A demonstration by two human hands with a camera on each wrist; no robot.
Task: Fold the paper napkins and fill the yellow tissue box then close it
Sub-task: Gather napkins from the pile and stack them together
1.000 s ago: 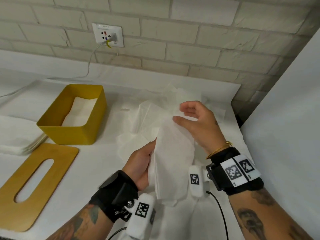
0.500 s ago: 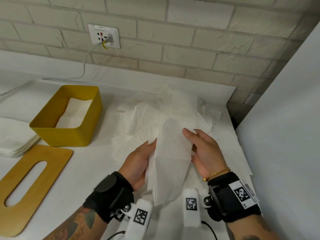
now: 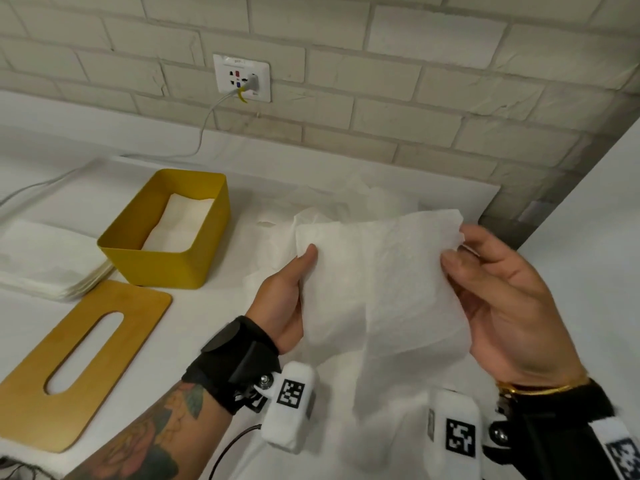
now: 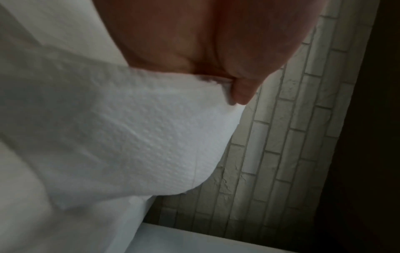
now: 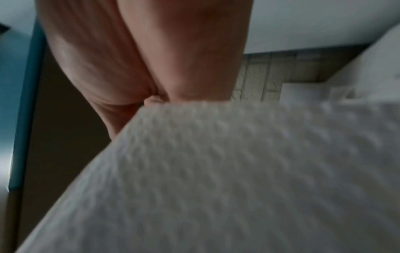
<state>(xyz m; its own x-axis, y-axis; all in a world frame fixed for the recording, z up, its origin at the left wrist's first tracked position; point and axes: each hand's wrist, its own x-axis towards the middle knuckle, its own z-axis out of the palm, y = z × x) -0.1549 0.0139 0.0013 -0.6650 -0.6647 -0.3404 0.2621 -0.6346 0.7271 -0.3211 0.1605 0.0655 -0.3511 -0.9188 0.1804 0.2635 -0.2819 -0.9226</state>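
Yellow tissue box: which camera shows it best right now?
The head view. The yellow tissue box stands open on the table with white paper inside, its lid flat in front of it. Neither wrist view shows the box: both are filled by the held napkin, palm and brick wall.

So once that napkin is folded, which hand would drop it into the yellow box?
Probably the left hand: it grips the napkin on the side nearer the box, which stands open to its left. The right hand is farther away.
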